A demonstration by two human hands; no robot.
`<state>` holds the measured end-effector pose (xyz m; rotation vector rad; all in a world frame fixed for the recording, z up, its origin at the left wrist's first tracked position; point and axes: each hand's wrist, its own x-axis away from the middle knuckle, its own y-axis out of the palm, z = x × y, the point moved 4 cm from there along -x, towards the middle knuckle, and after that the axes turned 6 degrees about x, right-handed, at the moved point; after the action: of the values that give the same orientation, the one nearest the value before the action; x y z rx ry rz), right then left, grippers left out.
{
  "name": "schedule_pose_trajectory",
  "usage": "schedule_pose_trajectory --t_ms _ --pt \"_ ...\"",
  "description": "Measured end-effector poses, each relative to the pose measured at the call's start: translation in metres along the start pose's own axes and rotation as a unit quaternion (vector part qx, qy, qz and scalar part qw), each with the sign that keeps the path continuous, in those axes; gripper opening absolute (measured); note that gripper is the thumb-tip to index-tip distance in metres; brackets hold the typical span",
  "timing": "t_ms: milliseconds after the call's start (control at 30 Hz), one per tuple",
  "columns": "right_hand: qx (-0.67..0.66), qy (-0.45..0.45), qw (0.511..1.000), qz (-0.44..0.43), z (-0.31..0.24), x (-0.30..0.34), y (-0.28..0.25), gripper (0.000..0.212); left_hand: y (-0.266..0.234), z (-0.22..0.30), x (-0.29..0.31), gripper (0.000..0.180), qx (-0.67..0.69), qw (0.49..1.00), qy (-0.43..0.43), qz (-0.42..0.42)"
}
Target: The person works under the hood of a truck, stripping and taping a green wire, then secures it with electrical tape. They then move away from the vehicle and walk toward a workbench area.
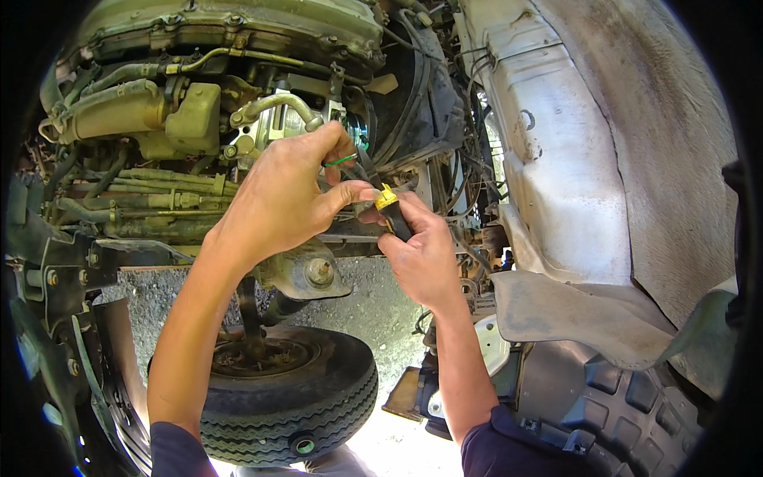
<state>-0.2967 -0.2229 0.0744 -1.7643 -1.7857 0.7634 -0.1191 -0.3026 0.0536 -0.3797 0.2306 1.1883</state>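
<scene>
My left hand [284, 191] reaches up into the grimy engine bay and pinches a thin green wire [340, 160] between thumb and forefinger. My right hand [421, 254] is closed around a small tool with a black handle and a yellow collar [389, 203], whose tip meets the fingers of the left hand. Both hands work close together, just below a curved metal pipe [274, 106] and beside a black hose bundle [362, 171]. The tool's tip is hidden behind my left thumb.
A dusty engine [207, 48] fills the upper left, with a dirty reservoir [195, 115] and hoses. A worn tyre [294, 397] lies flat on gravel below. A pale inner fender panel [556, 159] and a black liner [628, 397] stand at the right.
</scene>
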Motion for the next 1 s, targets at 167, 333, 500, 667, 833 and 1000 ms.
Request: schedule_pose_trajectory --t_ms 167,333,500,667,833,1000 --pt "0.049 0.013 0.998 -0.025 -0.007 0.004 -0.008 0.035 -0.003 0.015 0.001 0.043 -0.048 0.999 0.005 -0.013" --pt "-0.012 0.036 0.998 -0.059 -0.003 0.006 -0.007 0.034 -0.001 0.005 -0.001 0.043 -0.055 0.998 0.036 -0.016" --pt "-0.154 0.095 0.98 -0.088 0.01 0.008 0.001 0.036 0.005 -0.01 0.002 0.049 -0.028 0.998 0.051 0.013" --pt "-0.25 0.121 0.955 -0.102 0.018 0.008 0.006 0.037 0.013 -0.026 0.005 0.052 0.025 0.998 0.044 0.036" --pt "-0.264 0.174 0.941 -0.123 0.025 0.009 0.004 0.042 0.018 -0.036 0.005 0.053 0.045 0.997 0.039 0.045" --pt "-0.273 0.177 0.937 -0.126 0.018 0.005 0.007 0.052 0.018 -0.033 0.005 0.053 0.03 0.998 0.022 0.057"
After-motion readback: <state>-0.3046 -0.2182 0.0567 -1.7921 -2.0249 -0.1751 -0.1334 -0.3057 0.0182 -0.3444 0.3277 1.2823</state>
